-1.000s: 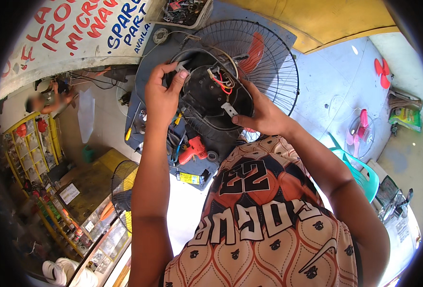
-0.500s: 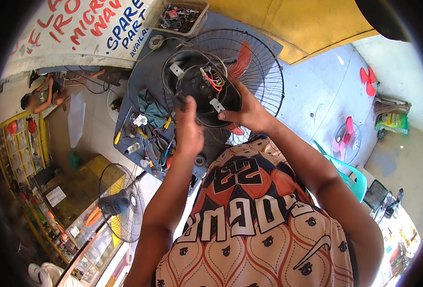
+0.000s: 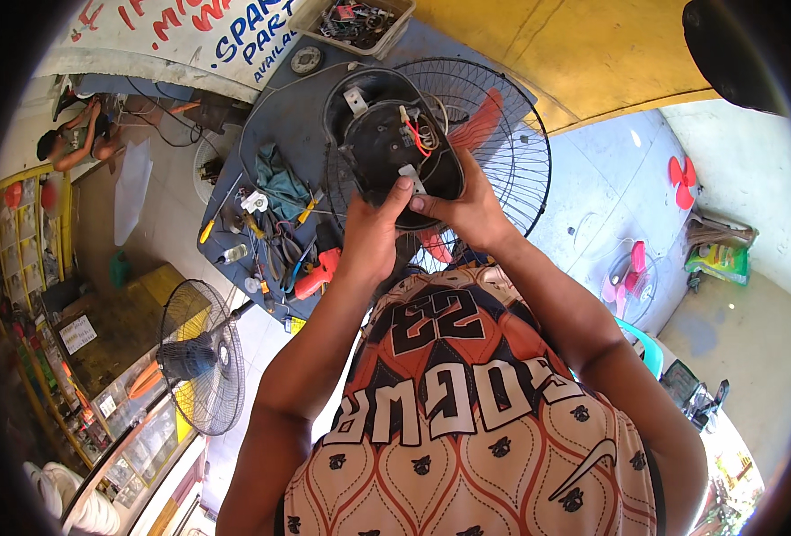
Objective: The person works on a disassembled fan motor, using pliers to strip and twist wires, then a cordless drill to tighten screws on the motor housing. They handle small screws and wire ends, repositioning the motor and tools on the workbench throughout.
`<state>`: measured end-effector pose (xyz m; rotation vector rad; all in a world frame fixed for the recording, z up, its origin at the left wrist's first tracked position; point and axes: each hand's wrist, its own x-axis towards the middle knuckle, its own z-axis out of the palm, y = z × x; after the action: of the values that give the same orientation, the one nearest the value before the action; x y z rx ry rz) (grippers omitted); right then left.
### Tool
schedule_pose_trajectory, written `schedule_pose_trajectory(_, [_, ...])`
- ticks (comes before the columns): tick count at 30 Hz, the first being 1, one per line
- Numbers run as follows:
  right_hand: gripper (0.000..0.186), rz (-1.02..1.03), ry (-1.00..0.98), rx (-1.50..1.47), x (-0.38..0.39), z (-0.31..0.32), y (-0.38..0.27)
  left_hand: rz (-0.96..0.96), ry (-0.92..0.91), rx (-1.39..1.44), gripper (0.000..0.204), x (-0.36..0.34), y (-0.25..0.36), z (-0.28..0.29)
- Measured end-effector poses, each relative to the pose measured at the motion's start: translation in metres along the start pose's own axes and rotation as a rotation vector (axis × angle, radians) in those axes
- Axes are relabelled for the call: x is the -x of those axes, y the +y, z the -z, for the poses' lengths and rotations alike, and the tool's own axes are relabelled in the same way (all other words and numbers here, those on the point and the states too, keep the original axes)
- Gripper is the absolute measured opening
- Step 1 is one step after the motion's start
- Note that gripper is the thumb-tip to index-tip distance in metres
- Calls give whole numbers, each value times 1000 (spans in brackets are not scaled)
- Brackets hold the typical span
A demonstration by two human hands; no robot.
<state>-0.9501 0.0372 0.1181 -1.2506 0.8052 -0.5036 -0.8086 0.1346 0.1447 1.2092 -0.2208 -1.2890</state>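
Note:
A black oval fan base [image 3: 379,141] is held up with its hollow underside facing me. Inside it are red and pale wires [image 3: 420,136] and two metal brackets, one near the far end and one near my thumbs. My left hand [image 3: 375,230] grips the near left edge, thumb pressed by the lower bracket. At the near right side my right hand [image 3: 474,213] is closed on the rim, its thumb beside the left one. The fingers of both hands are mostly hidden beneath the base. Behind it lies a round wire fan guard [image 3: 538,170] with red blades [image 3: 480,123].
On the blue-grey table [image 3: 324,98] are a red power drill [image 3: 318,272], a green cloth [image 3: 281,181], screwdrivers and several small tools. A parts bin [image 3: 360,25] stands at the far edge. A standing fan [image 3: 201,357] is at left; another person [image 3: 83,143] sits far left.
My left hand has moved in from the left edge to the near end of the base, closing on it. The base has shifted slightly right, and the red drill has come into view.

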Motion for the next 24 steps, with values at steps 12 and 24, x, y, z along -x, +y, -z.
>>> schedule_pose_trajectory(12, [94, 82, -100, 24, 6, 12, 6, -172, 113, -90, 42, -15, -18, -4])
schedule_pose_trajectory(24, [99, 110, 27, 397, 11, 3, -3, -145, 139, -175, 48, -11, -23, 19])
